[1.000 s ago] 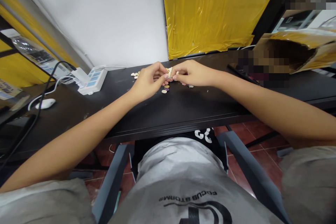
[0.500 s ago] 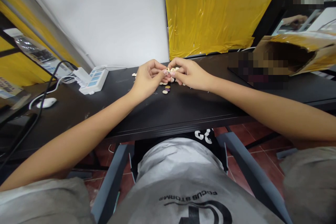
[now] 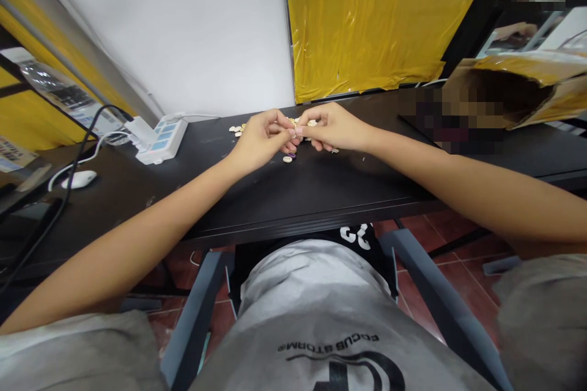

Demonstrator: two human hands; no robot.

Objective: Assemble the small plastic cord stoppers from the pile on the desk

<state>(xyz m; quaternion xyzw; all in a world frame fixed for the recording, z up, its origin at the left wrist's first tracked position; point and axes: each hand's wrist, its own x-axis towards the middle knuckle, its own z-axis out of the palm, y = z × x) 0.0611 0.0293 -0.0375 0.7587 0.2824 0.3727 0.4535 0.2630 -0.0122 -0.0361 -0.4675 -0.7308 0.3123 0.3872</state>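
Both hands pinch fingertips together above the beads [image 3: 287, 159] on the surface [image 3: 321, 189]; left hand [image 3: 262, 142] and right hand [image 3: 331, 127] hide what's gripped, so a tiny bead could slip and roll off

Desk [image 3: 321, 189] blk; beads [image 3: 287, 159] cream, one purple [image 3: 292, 155]; wall sheet [image 3: 367, 18] yellow; power strip [image 3: 161, 140] wht w/ blue

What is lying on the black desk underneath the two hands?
Small round beads, mostly cream, one purple, lie on the black desk below the left hand and right hand. More are hidden beneath the hands.
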